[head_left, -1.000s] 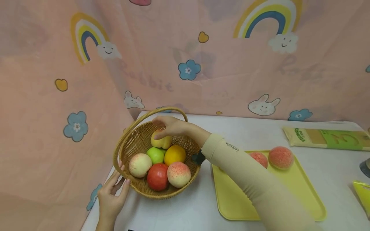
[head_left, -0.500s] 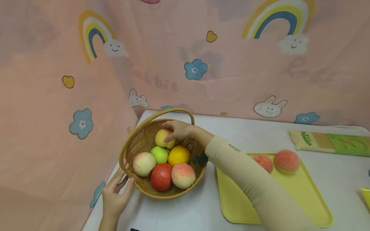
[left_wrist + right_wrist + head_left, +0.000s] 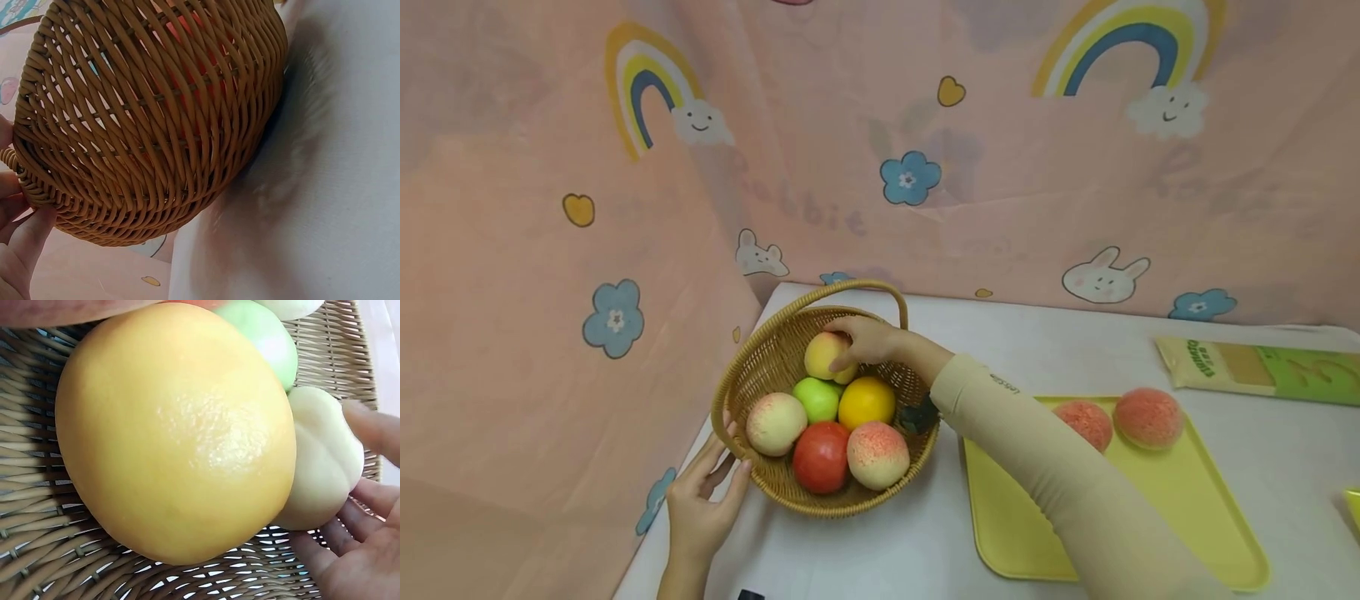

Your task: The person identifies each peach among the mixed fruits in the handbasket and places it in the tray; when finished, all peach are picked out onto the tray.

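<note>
A wicker basket (image 3: 820, 510) with a tall handle stands at the table's left side. My left hand (image 3: 703, 504) grips its left rim by the handle's base, thumb outside in the left wrist view. Inside, my right hand (image 3: 872, 340) holds a yellow peach (image 3: 822, 357) at the back, thumb and fingers on opposite sides in the right wrist view. Around that peach lie a green apple (image 3: 816, 398), an orange (image 3: 867, 402), a red round fruit (image 3: 822, 457), a pale peach (image 3: 777, 424) and a pink-and-cream peach (image 3: 878, 455).
Right of the basket lies a yellow tray (image 3: 1015, 517), partly covered by my right sleeve (image 3: 1052, 475). Two pink-red fruits (image 3: 1148, 417) sit on its far part. A green and beige packet (image 3: 1262, 367) lies behind it. Patterned cloth (image 3: 985, 208) hangs behind and at the left.
My right hand has lowered and its fingers have closed around the yellow peach. The head view has turned slightly left, so everything appears further right. My left hand keeps its grip on the basket.
</note>
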The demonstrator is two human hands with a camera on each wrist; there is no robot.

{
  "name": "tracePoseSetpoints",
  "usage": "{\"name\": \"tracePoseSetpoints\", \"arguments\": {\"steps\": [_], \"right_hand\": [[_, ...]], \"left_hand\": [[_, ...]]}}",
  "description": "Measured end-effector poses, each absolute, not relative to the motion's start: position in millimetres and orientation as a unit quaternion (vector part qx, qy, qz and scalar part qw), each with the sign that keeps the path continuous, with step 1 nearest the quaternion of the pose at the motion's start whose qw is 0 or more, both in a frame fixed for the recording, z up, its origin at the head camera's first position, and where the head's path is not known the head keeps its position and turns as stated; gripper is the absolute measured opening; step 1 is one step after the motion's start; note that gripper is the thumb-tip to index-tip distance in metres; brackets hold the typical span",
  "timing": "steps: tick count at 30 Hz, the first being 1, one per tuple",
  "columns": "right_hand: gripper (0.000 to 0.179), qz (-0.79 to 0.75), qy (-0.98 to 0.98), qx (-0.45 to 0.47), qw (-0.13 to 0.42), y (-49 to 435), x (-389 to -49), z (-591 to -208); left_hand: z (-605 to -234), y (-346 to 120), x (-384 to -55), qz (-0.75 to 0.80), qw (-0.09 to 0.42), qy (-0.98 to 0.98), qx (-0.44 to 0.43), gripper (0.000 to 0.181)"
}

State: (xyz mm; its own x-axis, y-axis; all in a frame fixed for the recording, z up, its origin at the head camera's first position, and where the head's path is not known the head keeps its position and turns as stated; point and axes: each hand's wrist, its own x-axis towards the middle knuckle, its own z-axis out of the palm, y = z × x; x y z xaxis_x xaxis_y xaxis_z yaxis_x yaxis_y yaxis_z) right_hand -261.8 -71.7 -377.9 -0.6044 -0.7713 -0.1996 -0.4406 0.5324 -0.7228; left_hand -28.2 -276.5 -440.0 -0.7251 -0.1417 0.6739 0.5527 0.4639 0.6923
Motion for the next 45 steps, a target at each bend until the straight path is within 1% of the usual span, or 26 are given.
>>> {"name": "tracePoseSetpoints", "arguments": {"steps": [4,6,16,20,27,33,39,45], "right_hand": [[0.059,-0.319,0.839,-0.37,0.238,-71.0,-262.4,-376.6],[0.058,-0.315,0.842,-0.37,0.233,-70.3,-262.2,-376.1],[0.072,-0.317,0.839,-0.38,0.227,-69.1,-259.7,-376.6],[0.071,-0.312,0.838,-0.392,0.218,-70.5,-260.4,-377.9],[0.067,-0.291,0.854,-0.39,0.181,-70.7,-261.2,-378.9],[0.07,-0.292,0.856,-0.384,0.187,-70.6,-260.0,-377.3],[0.067,-0.316,0.843,-0.392,0.19,-72.4,-256.9,-371.7],[0.066,-0.354,0.82,-0.408,0.188,-71.6,-253.7,-358.1]], "left_hand": [[-438.9,-276.0,-28.6,-0.495,0.348,-0.786,-0.125,0.053],[-438.6,-275.7,-28.7,-0.494,0.348,-0.787,-0.123,0.053],[-438.4,-274.0,-28.7,-0.494,0.343,-0.791,-0.114,0.053],[-438.3,-273.8,-28.9,-0.491,0.342,-0.793,-0.113,0.053],[-437.8,-273.6,-28.5,-0.486,0.343,-0.796,-0.113,0.054],[-435.4,-271.6,-28.3,-0.487,0.34,-0.796,-0.112,0.053],[-436.9,-270.8,-28.4,-0.487,0.345,-0.793,-0.126,0.053],[-439.4,-273.3,-28.7,-0.49,0.354,-0.784,-0.14,0.056]]}}
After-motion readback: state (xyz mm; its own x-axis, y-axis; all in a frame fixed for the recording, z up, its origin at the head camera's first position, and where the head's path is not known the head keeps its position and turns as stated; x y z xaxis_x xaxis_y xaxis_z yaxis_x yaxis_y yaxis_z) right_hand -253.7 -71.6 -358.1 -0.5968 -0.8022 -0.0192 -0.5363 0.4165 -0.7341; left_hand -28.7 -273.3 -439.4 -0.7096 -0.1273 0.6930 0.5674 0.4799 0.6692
